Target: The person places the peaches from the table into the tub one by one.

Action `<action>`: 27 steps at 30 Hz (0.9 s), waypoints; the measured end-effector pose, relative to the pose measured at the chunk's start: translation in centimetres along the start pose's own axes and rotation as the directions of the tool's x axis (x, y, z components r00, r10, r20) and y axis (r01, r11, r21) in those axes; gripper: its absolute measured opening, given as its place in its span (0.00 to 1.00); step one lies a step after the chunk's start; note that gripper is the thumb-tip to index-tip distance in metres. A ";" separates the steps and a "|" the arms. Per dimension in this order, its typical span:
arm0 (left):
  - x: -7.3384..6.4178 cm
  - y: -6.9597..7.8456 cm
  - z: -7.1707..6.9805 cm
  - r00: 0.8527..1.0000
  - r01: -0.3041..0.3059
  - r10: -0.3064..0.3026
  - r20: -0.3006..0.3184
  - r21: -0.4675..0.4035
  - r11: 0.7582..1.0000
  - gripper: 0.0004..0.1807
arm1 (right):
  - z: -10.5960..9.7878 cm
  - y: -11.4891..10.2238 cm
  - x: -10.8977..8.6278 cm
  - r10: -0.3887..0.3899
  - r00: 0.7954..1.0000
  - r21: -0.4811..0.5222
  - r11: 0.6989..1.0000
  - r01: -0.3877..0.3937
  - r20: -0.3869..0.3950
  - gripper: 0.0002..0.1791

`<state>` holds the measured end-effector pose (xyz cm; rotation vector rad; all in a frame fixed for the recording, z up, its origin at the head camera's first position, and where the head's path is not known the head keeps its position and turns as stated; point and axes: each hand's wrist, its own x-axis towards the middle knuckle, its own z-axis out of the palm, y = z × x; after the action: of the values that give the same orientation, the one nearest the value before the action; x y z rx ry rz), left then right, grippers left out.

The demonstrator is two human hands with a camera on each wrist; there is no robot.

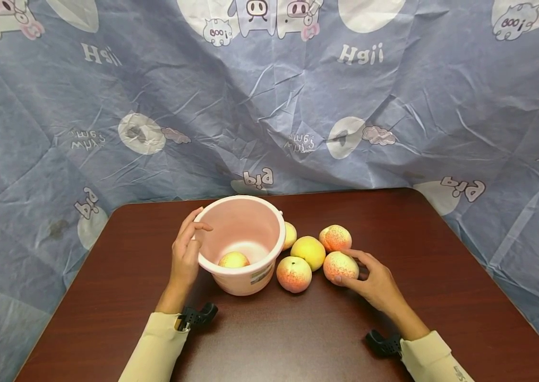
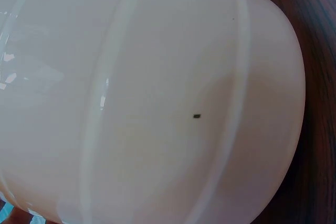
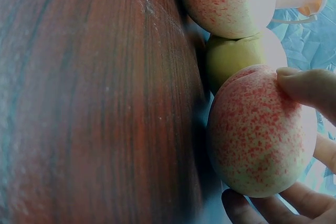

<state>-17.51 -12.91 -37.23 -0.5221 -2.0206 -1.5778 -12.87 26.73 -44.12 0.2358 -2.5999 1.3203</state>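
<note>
A pale pink bucket [image 1: 242, 281] stands on the table, with one yellow-and-red peach [image 1: 234, 259] inside it. My left hand [image 1: 186, 254] grips the bucket's left rim, one finger reaching over into the opening. The bucket's outer wall [image 2: 157, 103] fills most of the left wrist view. My right hand [image 1: 375, 281] holds a red-speckled peach [image 1: 340, 267] between thumb and fingers, seen close up in the right wrist view, where the thumb [image 3: 310, 88] presses its upper side. It is the peach nearest my right hand in a group beside the bucket.
Right of the bucket sit a red-yellow peach [image 1: 293, 274], a yellow peach [image 1: 308, 253], an orange-red peach [image 1: 335, 238] and a pale one [image 1: 290, 235] partly hidden by the bucket. The dark brown table [image 1: 269, 339] ends at a printed blue cloth [image 1: 231, 122] hanging behind.
</note>
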 end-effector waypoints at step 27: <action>0.0 0.0 0.0 1.000 0.009 -0.009 0.001 -0.011 1.000 0.17 | -0.6 -3.8 -0.6 -0.025 1.000 -0.017 1.000 0.025 -0.016 0.31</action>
<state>-17.51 -12.91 -37.18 -0.5192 -2.0192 -1.5946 -11.31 25.01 -40.95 0.2529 -2.5854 1.2863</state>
